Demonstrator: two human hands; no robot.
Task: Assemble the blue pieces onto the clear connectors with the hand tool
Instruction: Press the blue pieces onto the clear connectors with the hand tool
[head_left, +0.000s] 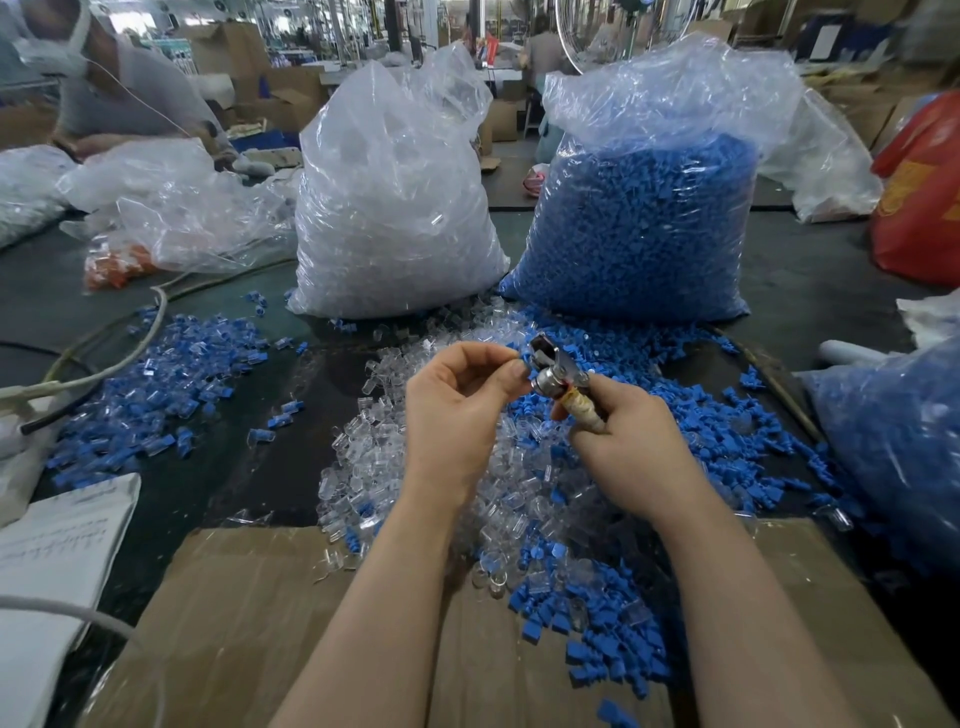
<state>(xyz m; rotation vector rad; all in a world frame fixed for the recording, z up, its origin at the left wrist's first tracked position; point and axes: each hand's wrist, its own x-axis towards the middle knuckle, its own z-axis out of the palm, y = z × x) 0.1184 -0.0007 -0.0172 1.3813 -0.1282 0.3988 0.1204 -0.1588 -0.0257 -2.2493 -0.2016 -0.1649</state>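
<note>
My right hand (623, 441) grips a metal hand tool (558, 371) by its tape-wrapped handle, with the jaws pointing up and left. My left hand (457, 405) pinches a small piece at the tool's jaws between thumb and forefinger; the piece is mostly hidden, with a bit of blue showing. Below my hands lies a heap of loose clear connectors (374, 467). Loose blue pieces (701, 415) spread to the right and front. A pile of assembled blue-and-clear parts (166, 384) lies at the left.
Two big plastic bags stand behind: clear connectors (389, 208) and blue pieces (639, 223). Flattened cardboard (249, 623) covers the near table edge. A paper sheet (47, 545) and cables (104, 364) lie left. Another bag of blue parts (893, 441) sits right. A person works at far left.
</note>
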